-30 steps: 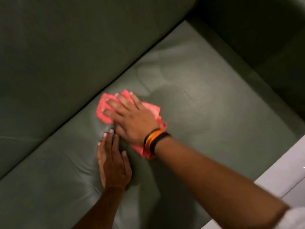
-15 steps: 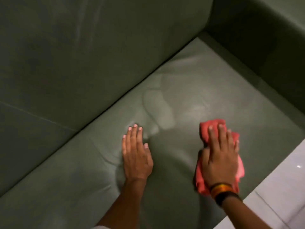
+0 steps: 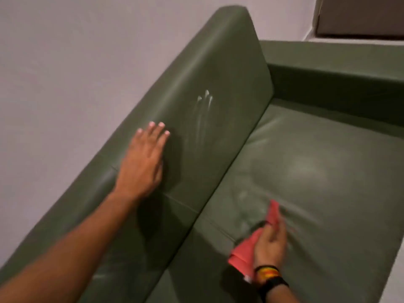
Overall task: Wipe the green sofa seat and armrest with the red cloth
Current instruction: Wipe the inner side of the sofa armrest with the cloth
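The green sofa seat (image 3: 317, 171) fills the right half of the view, with the armrest (image 3: 341, 60) at the far end. My right hand (image 3: 271, 243) presses the red cloth (image 3: 244, 248) flat on the near part of the seat, close to the backrest seam; the cloth shows under and on both sides of the hand. My left hand (image 3: 144, 160) lies flat with fingers spread on the sofa backrest (image 3: 207, 73), holding nothing. Pale finger streaks mark the backrest beyond it.
A plain pale wall (image 3: 76, 51) runs behind the backrest. A dark opening or panel (image 3: 360, 16) sits at the top right above the armrest. A strip of light floor (image 3: 395, 278) shows at the lower right beside the seat's front edge.
My left hand lifted from the seat and now rests on the backrest. The view rose, bringing the wall and armrest in. My right hand still holds the cloth on the seat.
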